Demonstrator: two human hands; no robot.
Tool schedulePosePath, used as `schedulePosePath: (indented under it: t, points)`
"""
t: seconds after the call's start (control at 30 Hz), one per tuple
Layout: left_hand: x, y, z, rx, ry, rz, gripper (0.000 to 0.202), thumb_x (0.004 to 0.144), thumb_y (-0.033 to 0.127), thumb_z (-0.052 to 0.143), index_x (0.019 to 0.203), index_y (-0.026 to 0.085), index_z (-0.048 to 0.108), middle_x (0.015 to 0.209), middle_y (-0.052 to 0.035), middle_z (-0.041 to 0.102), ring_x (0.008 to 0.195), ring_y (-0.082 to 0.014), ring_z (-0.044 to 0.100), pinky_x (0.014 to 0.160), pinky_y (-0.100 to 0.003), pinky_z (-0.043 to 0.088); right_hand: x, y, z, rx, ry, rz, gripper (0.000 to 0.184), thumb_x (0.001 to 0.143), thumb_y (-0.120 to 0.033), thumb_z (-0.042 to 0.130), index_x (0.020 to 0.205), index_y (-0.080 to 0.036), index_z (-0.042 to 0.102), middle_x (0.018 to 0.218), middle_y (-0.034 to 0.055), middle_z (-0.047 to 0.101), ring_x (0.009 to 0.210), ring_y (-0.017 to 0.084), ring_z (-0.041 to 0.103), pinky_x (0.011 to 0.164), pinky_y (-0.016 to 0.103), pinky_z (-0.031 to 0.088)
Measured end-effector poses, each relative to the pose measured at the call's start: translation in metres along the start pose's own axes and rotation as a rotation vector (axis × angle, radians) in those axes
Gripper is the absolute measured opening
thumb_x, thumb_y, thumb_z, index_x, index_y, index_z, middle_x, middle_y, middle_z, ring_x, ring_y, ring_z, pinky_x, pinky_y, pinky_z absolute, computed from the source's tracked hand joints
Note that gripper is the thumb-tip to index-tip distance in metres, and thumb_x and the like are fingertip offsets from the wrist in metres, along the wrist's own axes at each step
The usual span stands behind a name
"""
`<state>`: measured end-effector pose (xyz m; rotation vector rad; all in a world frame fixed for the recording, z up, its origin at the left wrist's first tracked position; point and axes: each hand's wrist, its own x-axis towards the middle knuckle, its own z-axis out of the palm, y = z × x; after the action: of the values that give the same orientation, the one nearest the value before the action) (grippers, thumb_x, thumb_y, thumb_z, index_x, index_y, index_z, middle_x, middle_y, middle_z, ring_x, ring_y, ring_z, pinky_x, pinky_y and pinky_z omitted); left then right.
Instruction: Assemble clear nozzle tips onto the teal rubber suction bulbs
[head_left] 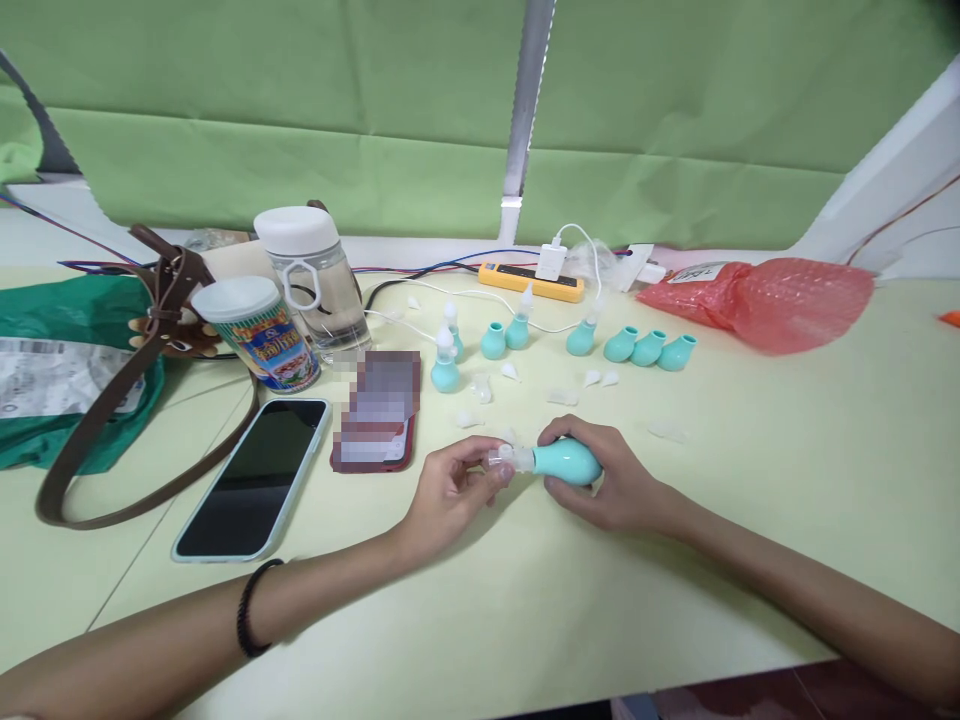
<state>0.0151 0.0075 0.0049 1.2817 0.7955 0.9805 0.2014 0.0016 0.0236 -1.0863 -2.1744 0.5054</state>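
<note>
Near the front of the pale counter [787, 530], a teal bulb [568, 462] lies on its side, its neck turned left toward a clear nozzle [512, 458]. The right hand [622, 485] curls around the bulb, thumb below and fingers above — a grip that seems chosen to steady the round body and leave the neck free. The left hand [454, 495] pinches the nozzle between thumb and fingertips, probably because so small a part allows nothing wider. The two parts meet end to end, but how firmly they are seated I cannot tell.

Beyond the hands, three open bulbs [648, 348] lean in a row at the right, mouths up, perhaps grouped for easy reach. Another open bulb [493, 342] stands to their left, and a few bulbs with clear tips [445, 374] stand upright on their rounded bases. Loose clear pieces [564, 397] lie scattered between them and the hands.

The counter is smooth, with a seam at lower left. Two phones [255, 480], a labelled tub [266, 340], a clear bottle [322, 300], a brown strap [60, 490] and a green bag [112, 440] crowd that side — apart from the work. Behind are a yellow power strip [495, 277], a red plastic bag [787, 305] and green sheeting [420, 100] split by a metal post [529, 110].
</note>
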Motion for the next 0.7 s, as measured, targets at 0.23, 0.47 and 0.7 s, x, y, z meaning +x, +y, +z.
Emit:
schedulePosePath:
  t: [0.23,0.47,0.7]
  points:
    - [0.002,-0.002,-0.002,0.032,-0.101,-0.041,0.023,0.071,0.031,0.058,0.081,0.011,0.061,0.052,0.0016,0.047,0.045,-0.0064,0.040,0.040,-0.019,0.033,-0.005,0.004,0.007,-0.126,0.044,-0.106,0.021,0.067,-0.016,0.052,0.085,-0.021,0.044,0.071,0.0002,0.054,0.060,0.012,0.051,0.051,0.022,0.038]
    - [0.000,-0.003,0.000,-0.018,-0.103,-0.051,0.018,0.071,0.028,0.059,0.080,0.012,0.061,0.056,0.0012,0.050,0.044,-0.0074,0.046,0.043,-0.022,0.042,-0.010,0.012,0.018,-0.231,0.110,-0.146,0.023,0.069,-0.014,0.050,0.090,-0.023,0.044,0.071,0.0010,0.055,0.059,0.013,0.053,0.048,0.023,0.038]
    - [-0.004,-0.001,0.002,0.103,-0.066,0.055,0.019,0.068,0.022,0.061,0.085,0.012,0.062,0.065,-0.0015,0.056,0.051,-0.0093,0.051,0.048,-0.022,0.048,-0.006,0.004,0.020,0.040,0.082,0.085,0.025,0.062,-0.015,0.058,0.083,-0.022,0.046,0.073,-0.0001,0.056,0.064,0.013,0.054,0.055,0.024,0.043]
